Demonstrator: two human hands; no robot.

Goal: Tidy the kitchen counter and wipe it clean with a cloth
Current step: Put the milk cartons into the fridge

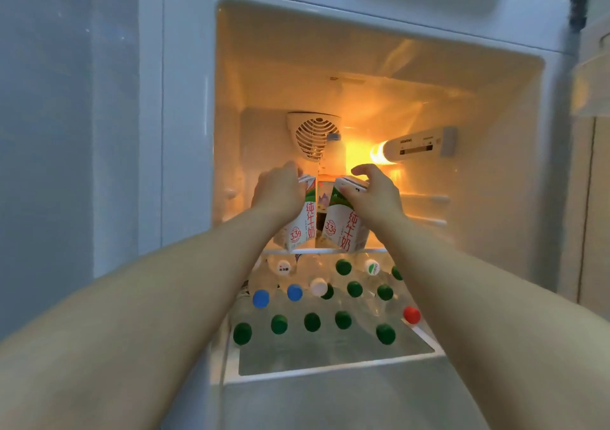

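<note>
Both my arms reach into an open, lit fridge. My left hand [275,192] grips the top of a white and green milk carton [302,228] that stands on the upper glass shelf [373,250]. My right hand [374,192] grips the top of a second, matching milk carton [346,228] just to its right, tilted slightly. Between the two cartons a dark bottle [319,221] stands further back. No cloth or counter is in view.
A white bottle with a blue cap [334,152] stands at the back by the fan grille [313,135]. Below the shelf lie several water bottles with green [343,320], blue [260,298], white and red [411,314] caps. The fridge door's shelf [591,76] hangs at the right.
</note>
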